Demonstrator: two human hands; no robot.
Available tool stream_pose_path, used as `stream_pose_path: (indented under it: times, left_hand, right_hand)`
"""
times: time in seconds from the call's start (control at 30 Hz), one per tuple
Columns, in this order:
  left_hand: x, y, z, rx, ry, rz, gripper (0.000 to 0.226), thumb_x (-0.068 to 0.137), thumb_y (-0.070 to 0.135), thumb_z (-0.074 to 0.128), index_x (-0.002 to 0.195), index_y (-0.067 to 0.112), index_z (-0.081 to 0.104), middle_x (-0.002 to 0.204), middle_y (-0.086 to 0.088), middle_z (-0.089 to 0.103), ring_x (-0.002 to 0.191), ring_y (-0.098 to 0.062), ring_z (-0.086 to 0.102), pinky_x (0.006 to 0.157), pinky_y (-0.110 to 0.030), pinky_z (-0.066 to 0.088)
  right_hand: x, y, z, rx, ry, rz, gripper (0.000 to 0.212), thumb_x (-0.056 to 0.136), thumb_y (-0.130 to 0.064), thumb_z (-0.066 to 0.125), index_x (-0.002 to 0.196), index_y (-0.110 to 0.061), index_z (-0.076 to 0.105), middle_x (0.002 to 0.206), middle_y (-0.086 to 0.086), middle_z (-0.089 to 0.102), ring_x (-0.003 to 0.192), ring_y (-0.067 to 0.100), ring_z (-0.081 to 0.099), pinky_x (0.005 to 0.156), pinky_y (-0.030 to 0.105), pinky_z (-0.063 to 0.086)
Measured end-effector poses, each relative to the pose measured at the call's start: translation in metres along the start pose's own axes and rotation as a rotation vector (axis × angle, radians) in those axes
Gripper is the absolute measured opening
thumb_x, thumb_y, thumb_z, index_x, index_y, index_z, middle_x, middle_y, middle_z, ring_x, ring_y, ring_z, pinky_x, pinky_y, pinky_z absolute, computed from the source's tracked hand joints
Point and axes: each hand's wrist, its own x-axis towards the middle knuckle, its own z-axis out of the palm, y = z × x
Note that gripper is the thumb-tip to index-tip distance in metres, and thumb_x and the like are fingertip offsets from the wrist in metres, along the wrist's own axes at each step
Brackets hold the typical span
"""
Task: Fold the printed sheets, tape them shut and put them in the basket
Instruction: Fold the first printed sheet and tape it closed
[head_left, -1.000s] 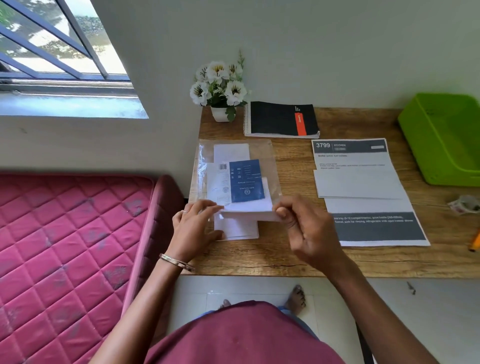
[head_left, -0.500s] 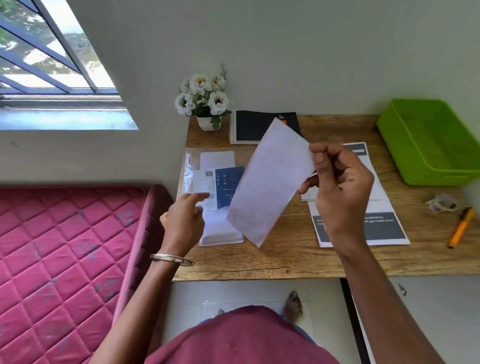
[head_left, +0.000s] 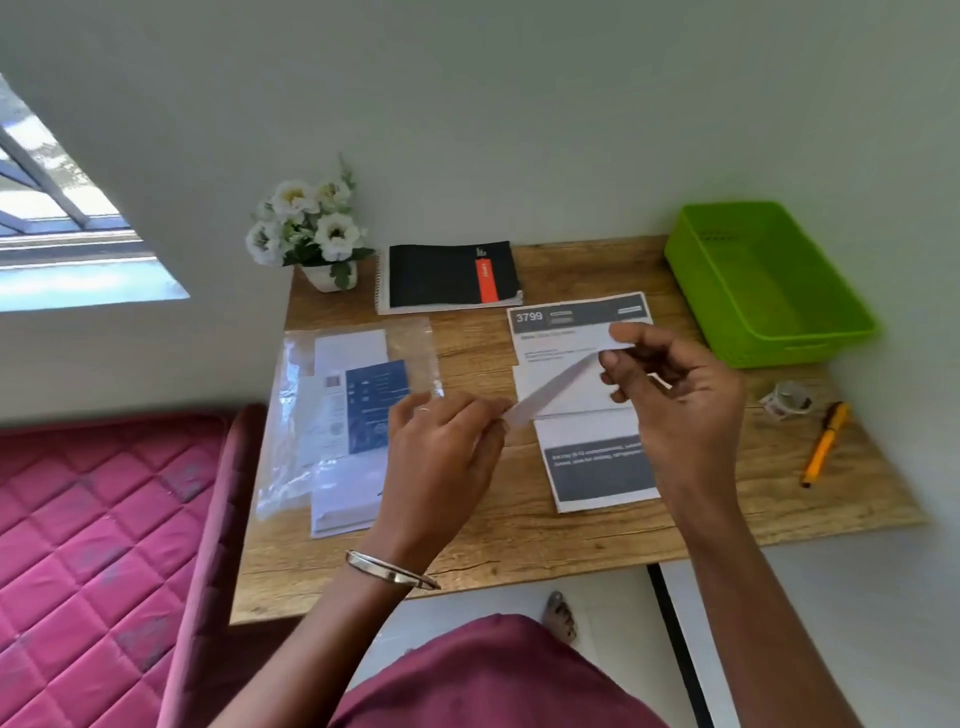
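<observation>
Above the counter (head_left: 519, 530), mid-air over the flat printed sheets (head_left: 597, 467), a white folded sheet (head_left: 550, 387) spans both hands, long axis running low-left to high-right: left hand (head_left: 441, 457) grip pinches its lower-left end, right hand (head_left: 675, 395) grip pinches the upper-right end. Green basket (head_left: 769, 291) sits far right, nearer the right hand; tape roll (head_left: 787, 400) and orange pen (head_left: 826, 441) lie right of that hand, between it and the counter's right edge. Path to tape looks unobstructed; notebook (head_left: 447, 275), flower pot (head_left: 311, 234) and plastic envelope pack (head_left: 353, 410) sit far and left, out of the way.
</observation>
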Motion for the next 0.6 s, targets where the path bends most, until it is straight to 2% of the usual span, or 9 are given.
stream_pose_path:
  times: [0.13, 0.23, 0.3, 0.4, 0.47, 0.5, 0.53, 0.6]
  left_hand:
    - [0.017, 0.012, 0.008, -0.012, 0.020, -0.024, 0.018, 0.088, 0.022, 0.056, 0.100, 0.025, 0.068, 0.092, 0.011, 0.069, 0.081, -0.010, 0.062, 0.085, -0.049, 0.042]
    - [0.030, 0.021, 0.015, -0.087, 0.002, -0.079, 0.021, 0.087, 0.020, 0.053, 0.102, 0.023, 0.067, 0.093, 0.011, 0.068, 0.079, -0.006, 0.058, 0.077, -0.048, 0.048]
    - [0.036, 0.028, 0.020, -0.117, 0.016, -0.113, 0.023, 0.086, 0.018, 0.053, 0.103, 0.020, 0.068, 0.094, 0.007, 0.069, 0.078, -0.008, 0.059, 0.073, -0.042, 0.050]
    - [0.047, 0.036, 0.028, -0.119, -0.015, -0.162, 0.022, 0.088, 0.014, 0.053, 0.103, 0.018, 0.069, 0.094, 0.005, 0.070, 0.078, -0.010, 0.059, 0.069, -0.027, 0.047]
    - [0.053, 0.038, 0.034, -0.130, -0.065, -0.213, 0.022, 0.090, 0.011, 0.054, 0.104, 0.018, 0.069, 0.094, 0.009, 0.066, 0.078, -0.006, 0.056, 0.069, -0.015, 0.041]
    - [0.055, 0.037, 0.037, -0.129, -0.094, -0.235, 0.023, 0.090, 0.011, 0.054, 0.105, 0.019, 0.069, 0.095, 0.011, 0.065, 0.078, -0.005, 0.054, 0.069, -0.013, 0.041]
    - [0.056, 0.036, 0.040, -0.117, -0.117, -0.248, 0.024, 0.090, 0.012, 0.053, 0.106, 0.020, 0.069, 0.096, 0.012, 0.065, 0.079, -0.005, 0.055, 0.072, -0.017, 0.043]
    - [0.059, 0.032, 0.050, -0.067, -0.144, -0.277, 0.025, 0.091, 0.015, 0.051, 0.107, 0.025, 0.068, 0.097, 0.011, 0.067, 0.083, -0.010, 0.058, 0.081, -0.035, 0.047]
  right_hand:
    - [0.017, 0.013, -0.026, -0.255, -0.003, -0.092, 0.022, 0.079, -0.023, 0.075, 0.100, -0.018, 0.069, 0.090, -0.012, 0.058, 0.070, 0.006, 0.052, 0.058, 0.016, 0.045]
    - [0.028, 0.022, -0.042, -0.361, -0.026, -0.051, 0.031, 0.074, -0.031, 0.079, 0.100, -0.025, 0.065, 0.096, -0.010, 0.051, 0.079, 0.002, 0.049, 0.060, 0.007, 0.041]
    - [0.033, 0.031, -0.052, -0.378, -0.061, 0.003, 0.035, 0.072, -0.032, 0.079, 0.103, -0.026, 0.063, 0.099, -0.010, 0.054, 0.085, 0.001, 0.052, 0.063, 0.010, 0.042]
    - [0.040, 0.044, -0.067, -0.302, -0.130, 0.102, 0.033, 0.075, -0.025, 0.079, 0.104, -0.024, 0.064, 0.088, -0.013, 0.062, 0.075, 0.002, 0.055, 0.060, 0.018, 0.048]
    - [0.043, 0.051, -0.075, -0.250, -0.167, 0.136, 0.029, 0.078, -0.019, 0.077, 0.104, -0.023, 0.066, 0.080, -0.009, 0.064, 0.069, 0.004, 0.057, 0.059, 0.019, 0.050]
    - [0.044, 0.053, -0.079, -0.230, -0.178, 0.148, 0.025, 0.079, -0.016, 0.075, 0.102, -0.023, 0.067, 0.079, -0.007, 0.066, 0.070, 0.006, 0.059, 0.060, 0.019, 0.051]
    - [0.046, 0.056, -0.083, -0.204, -0.182, 0.168, 0.022, 0.081, -0.015, 0.073, 0.099, -0.025, 0.067, 0.080, -0.005, 0.068, 0.072, 0.009, 0.062, 0.063, 0.021, 0.053]
    - [0.049, 0.059, -0.090, -0.131, -0.186, 0.236, 0.018, 0.083, -0.013, 0.071, 0.096, -0.025, 0.068, 0.085, -0.001, 0.072, 0.077, 0.013, 0.067, 0.065, 0.023, 0.055]
